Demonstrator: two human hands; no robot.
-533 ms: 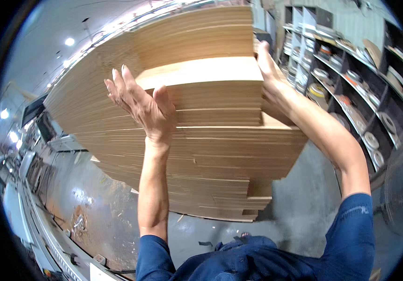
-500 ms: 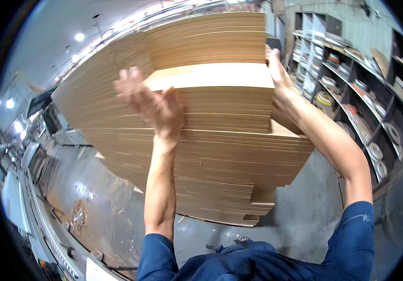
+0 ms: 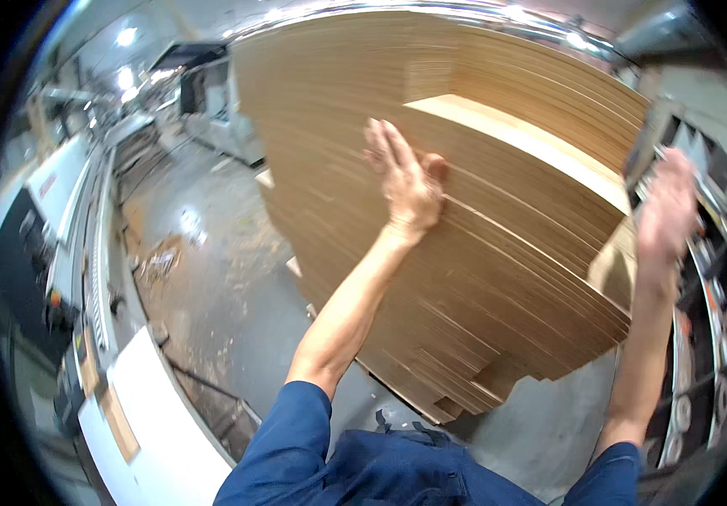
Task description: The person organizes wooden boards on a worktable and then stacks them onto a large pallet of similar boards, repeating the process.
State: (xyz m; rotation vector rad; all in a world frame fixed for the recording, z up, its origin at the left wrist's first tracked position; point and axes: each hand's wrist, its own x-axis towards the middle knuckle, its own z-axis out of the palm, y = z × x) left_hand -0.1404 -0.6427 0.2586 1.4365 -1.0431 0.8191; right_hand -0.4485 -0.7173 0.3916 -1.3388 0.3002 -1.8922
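A tall stack of thin brown boards (image 3: 507, 228) stands in front of me, with a pale board surface showing on a step near its top. My left hand (image 3: 410, 185) is open, its palm toward the stack's near face and its fingers stretched upward; it seems to touch the board edges. Beside the stack's right end my right hand (image 3: 667, 207) is raised, blurred by motion. Its fingers appear stretched upward, and no object shows in it. Whether it touches the boards I cannot tell.
Dark shelving (image 3: 709, 337) with rolls of edging runs along the right. A long machine (image 3: 106, 253) and a white panel (image 3: 156, 430) lie on the left. Scraps (image 3: 161, 257) litter the grey floor (image 3: 237, 228). Lower boards jut unevenly from the stack.
The view has turned left, so the stack sits farther right and tilted. My left hand has stayed at the near face; my right hand has come away from the upper boards' right edge, toward me.
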